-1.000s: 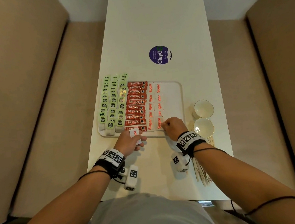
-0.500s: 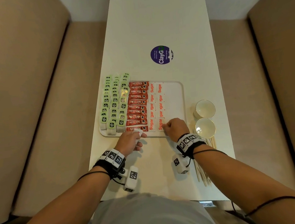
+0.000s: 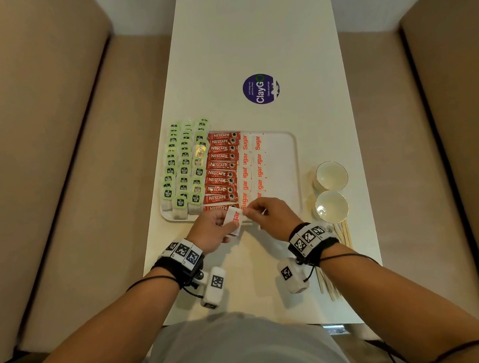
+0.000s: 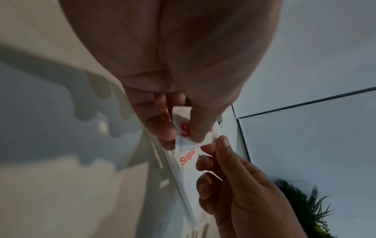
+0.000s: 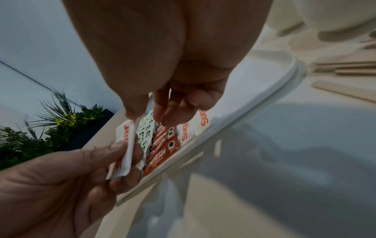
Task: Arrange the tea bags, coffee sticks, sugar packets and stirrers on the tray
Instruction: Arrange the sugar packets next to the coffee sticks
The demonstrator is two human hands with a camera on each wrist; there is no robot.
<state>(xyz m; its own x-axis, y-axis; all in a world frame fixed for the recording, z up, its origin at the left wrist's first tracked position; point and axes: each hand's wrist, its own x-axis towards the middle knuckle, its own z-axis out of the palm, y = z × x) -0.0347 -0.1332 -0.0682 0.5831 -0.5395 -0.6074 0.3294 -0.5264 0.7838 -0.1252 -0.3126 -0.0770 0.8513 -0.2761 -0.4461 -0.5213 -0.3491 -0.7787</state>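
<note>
A: Sugar packets pinched in left hand at tray near edge, over the counter; top one nipped by right hand thumb and forefinger.

B: Judged light, limp, slippery paper. Best gripped at a short end, one peeled off.

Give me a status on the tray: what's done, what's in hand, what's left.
Done: tea bags and coffee sticks sit in rows on the tray, with two columns of sugar packets beside them. In hand: the left hand holds more sugar, and the right hand pinches one. Left: the stirrers, on the table.
</note>
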